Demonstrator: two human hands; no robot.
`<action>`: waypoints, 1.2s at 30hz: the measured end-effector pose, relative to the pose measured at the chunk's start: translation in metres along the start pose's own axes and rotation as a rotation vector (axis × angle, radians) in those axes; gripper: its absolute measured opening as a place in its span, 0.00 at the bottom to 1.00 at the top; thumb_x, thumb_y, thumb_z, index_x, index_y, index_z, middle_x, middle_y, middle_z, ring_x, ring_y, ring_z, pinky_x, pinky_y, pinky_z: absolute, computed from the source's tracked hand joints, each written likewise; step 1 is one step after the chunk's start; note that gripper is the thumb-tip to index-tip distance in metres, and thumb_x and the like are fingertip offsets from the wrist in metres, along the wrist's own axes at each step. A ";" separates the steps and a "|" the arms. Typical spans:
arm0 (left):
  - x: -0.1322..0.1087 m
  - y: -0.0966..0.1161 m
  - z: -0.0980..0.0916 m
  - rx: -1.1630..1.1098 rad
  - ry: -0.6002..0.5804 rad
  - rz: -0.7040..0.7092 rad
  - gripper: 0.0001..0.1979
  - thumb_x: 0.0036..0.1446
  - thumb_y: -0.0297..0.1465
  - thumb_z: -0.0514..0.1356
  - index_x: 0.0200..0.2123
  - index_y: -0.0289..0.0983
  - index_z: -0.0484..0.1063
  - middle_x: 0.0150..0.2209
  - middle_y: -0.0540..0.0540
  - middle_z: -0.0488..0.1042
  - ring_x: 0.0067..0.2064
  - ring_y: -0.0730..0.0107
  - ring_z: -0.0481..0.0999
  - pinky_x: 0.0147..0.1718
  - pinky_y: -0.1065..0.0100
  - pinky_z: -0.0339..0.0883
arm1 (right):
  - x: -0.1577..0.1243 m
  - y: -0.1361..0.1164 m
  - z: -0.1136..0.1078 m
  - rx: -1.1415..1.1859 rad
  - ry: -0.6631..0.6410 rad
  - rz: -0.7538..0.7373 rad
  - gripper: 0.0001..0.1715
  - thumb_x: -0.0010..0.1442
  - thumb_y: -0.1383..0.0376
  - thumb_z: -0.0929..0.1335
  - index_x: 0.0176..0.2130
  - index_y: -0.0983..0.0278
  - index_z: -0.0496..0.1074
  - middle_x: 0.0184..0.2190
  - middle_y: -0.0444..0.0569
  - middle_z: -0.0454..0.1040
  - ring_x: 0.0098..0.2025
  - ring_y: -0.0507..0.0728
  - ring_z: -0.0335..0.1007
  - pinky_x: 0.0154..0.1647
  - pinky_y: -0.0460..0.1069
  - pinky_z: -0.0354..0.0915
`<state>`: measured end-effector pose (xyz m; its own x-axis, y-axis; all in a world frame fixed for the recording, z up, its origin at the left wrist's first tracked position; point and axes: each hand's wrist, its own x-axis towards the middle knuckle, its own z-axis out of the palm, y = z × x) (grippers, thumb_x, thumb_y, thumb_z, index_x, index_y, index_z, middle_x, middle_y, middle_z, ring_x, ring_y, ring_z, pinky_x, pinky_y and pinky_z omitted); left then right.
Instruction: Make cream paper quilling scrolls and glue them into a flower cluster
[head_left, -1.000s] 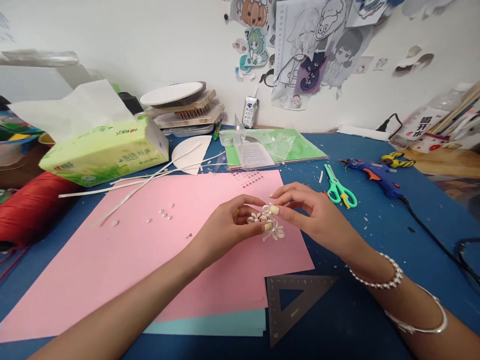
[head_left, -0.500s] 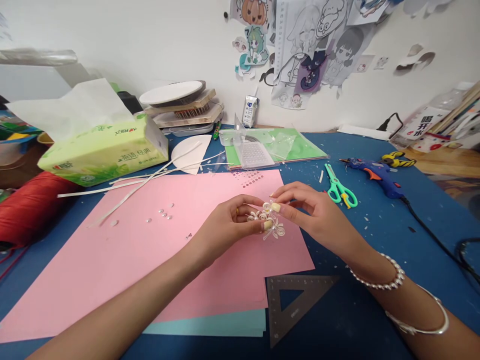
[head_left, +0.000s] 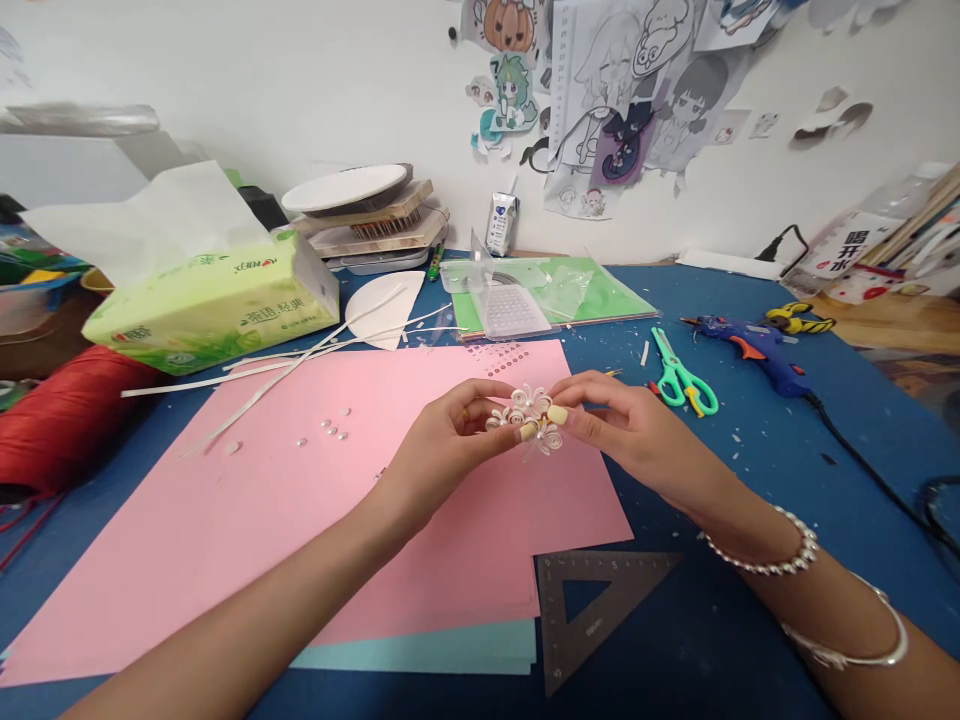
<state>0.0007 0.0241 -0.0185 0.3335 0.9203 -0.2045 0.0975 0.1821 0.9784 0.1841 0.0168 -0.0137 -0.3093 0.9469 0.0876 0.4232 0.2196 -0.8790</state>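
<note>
We see both hands meeting over the pink paper sheet (head_left: 285, 520) on the bench (head_left: 750, 510). Left hand (head_left: 442, 450) pinches the quilled paper flower (head_left: 531, 418) from its left side, thumb and forefinger closed on it. Right hand (head_left: 641, 438) nips its right edge, fingers narrow on a coil. Flower sits between the fingertips, apparently lifted off the sheet. Step in hand, we judge: pressing or adjusting coils. Next move calls for a light, steady pinch so the coils don't crush. Green scissors (head_left: 679, 375) and glue gun (head_left: 757, 345) lie right, well apart.
</note>
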 end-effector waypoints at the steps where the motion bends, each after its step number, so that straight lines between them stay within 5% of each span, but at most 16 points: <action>1: 0.000 0.000 -0.001 0.012 0.010 0.017 0.15 0.45 0.32 0.62 0.38 0.38 0.64 0.31 0.51 0.72 0.34 0.73 0.71 0.36 0.70 0.62 | 0.000 0.000 0.000 0.020 0.000 0.012 0.10 0.54 0.59 0.64 0.33 0.62 0.70 0.38 0.47 0.69 0.43 0.54 0.64 0.43 0.50 0.60; 8: 0.000 0.003 -0.006 0.118 -0.143 -0.043 0.20 0.44 0.29 0.61 0.43 0.38 0.61 0.29 0.51 0.69 0.32 0.70 0.72 0.34 0.66 0.64 | 0.002 -0.001 -0.002 0.035 0.042 0.037 0.09 0.51 0.59 0.66 0.30 0.61 0.71 0.41 0.48 0.67 0.46 0.55 0.62 0.44 0.50 0.61; 21: -0.001 0.007 -0.004 0.012 -0.230 -0.157 0.17 0.43 0.30 0.63 0.39 0.37 0.64 0.30 0.51 0.70 0.33 0.72 0.72 0.37 0.67 0.63 | 0.000 -0.002 0.001 0.000 0.006 -0.006 0.07 0.50 0.61 0.66 0.29 0.62 0.70 0.41 0.49 0.66 0.46 0.54 0.62 0.45 0.51 0.61; 36: 0.000 0.006 -0.003 0.014 -0.174 -0.146 0.17 0.43 0.29 0.63 0.39 0.37 0.64 0.31 0.50 0.70 0.35 0.71 0.71 0.38 0.67 0.63 | 0.000 -0.001 0.002 0.007 0.024 -0.014 0.07 0.51 0.61 0.66 0.30 0.61 0.70 0.41 0.47 0.66 0.47 0.54 0.62 0.47 0.51 0.60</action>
<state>-0.0020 0.0262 -0.0130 0.4719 0.8106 -0.3467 0.1690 0.3028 0.9380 0.1824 0.0161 -0.0139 -0.2946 0.9492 0.1107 0.4128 0.2309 -0.8811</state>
